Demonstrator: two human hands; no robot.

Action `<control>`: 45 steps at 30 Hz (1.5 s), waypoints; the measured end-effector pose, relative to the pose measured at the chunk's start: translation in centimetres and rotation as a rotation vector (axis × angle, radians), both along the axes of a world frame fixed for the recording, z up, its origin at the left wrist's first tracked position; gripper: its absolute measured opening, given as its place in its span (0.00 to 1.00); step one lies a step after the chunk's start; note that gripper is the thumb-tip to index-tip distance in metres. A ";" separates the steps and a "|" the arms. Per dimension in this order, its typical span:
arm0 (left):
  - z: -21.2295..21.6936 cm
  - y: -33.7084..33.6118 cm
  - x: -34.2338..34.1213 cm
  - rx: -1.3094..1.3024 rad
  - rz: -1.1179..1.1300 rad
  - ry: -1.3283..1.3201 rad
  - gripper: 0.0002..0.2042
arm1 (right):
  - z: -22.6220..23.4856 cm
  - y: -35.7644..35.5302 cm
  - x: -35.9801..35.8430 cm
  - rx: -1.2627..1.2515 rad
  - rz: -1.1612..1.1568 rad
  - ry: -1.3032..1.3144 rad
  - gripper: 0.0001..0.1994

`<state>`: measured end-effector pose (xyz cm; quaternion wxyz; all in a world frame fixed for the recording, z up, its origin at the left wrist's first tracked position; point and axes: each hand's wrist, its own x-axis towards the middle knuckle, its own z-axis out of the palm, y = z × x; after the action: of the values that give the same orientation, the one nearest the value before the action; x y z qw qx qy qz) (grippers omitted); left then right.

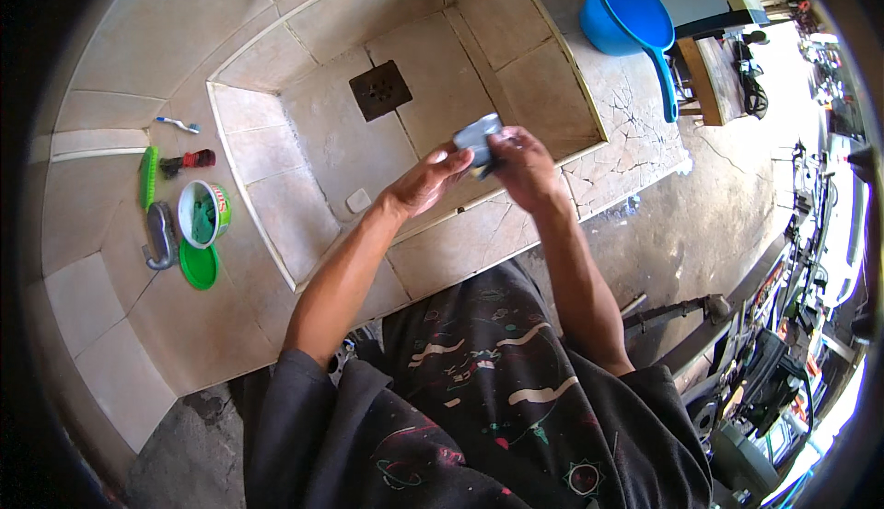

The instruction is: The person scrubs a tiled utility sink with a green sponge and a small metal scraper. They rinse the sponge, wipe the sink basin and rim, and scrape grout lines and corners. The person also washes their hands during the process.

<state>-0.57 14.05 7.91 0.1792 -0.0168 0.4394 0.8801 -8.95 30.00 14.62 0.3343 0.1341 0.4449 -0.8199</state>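
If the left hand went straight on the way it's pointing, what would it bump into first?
Beyond the small grey object, blurred here, that both hands hold, the left hand would probably meet the right hand, just ahead; exact depth is hard to judge from this one view.

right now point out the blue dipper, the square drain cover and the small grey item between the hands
Blue dipper [639, 19], head view: inside of its bowl
Square drain cover [380, 92], head view: middle of its plate
Small grey item [477, 135], head view: its visible face
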 end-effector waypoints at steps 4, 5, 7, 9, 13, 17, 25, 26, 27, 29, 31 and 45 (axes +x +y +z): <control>3.1 0.2 -1.2 -0.218 0.209 -0.047 0.17 | 0.6 -0.4 1.2 0.685 0.331 0.524 0.10; 2.8 -0.7 -0.6 -0.360 0.224 0.098 0.16 | 1.3 1.0 0.9 0.912 0.335 0.756 0.11; 0.4 -2.8 0.9 -0.905 0.195 0.396 0.15 | 2.7 5.0 -0.2 1.174 0.207 1.010 0.11; -4.0 -4.0 2.1 -1.141 -0.114 0.234 0.14 | 3.2 9.6 -1.2 1.486 0.055 0.960 0.12; -11.5 -0.4 1.2 -1.258 -0.200 0.292 0.13 | 0.3 15.4 -1.2 1.619 0.144 0.995 0.21; -6.9 5.6 -3.0 -0.935 -0.024 0.420 0.17 | -3.6 15.7 0.4 1.671 0.182 1.059 0.27; 1.9 0.8 -1.7 -0.884 -0.311 0.086 0.16 | -3.3 14.1 0.1 1.646 0.006 1.056 0.26; 1.0 2.0 -3.5 -0.850 -0.287 0.115 0.16 | -3.2 14.2 0.0 1.655 0.046 1.077 0.26; -0.3 4.1 -6.2 -0.827 -0.299 0.107 0.16 | -3.2 14.2 -0.1 1.628 0.035 1.088 0.26; -1.6 6.2 -9.1 -0.837 -0.388 0.071 0.16 | -3.3 14.2 -0.2 1.635 0.033 1.076 0.26; -1.2 6.7 -10.3 -0.878 -0.498 0.026 0.17 | -3.5 14.3 -0.1 1.619 0.034 1.078 0.25; -5.4 5.7 -7.6 -0.878 -0.200 0.111 0.15 | -3.6 14.1 -0.1 1.592 0.007 1.101 0.22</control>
<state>-8.13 19.75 2.50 0.2156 -0.0016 0.7794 0.5882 -9.04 44.07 11.05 -0.1073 -0.0831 0.9648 -0.2253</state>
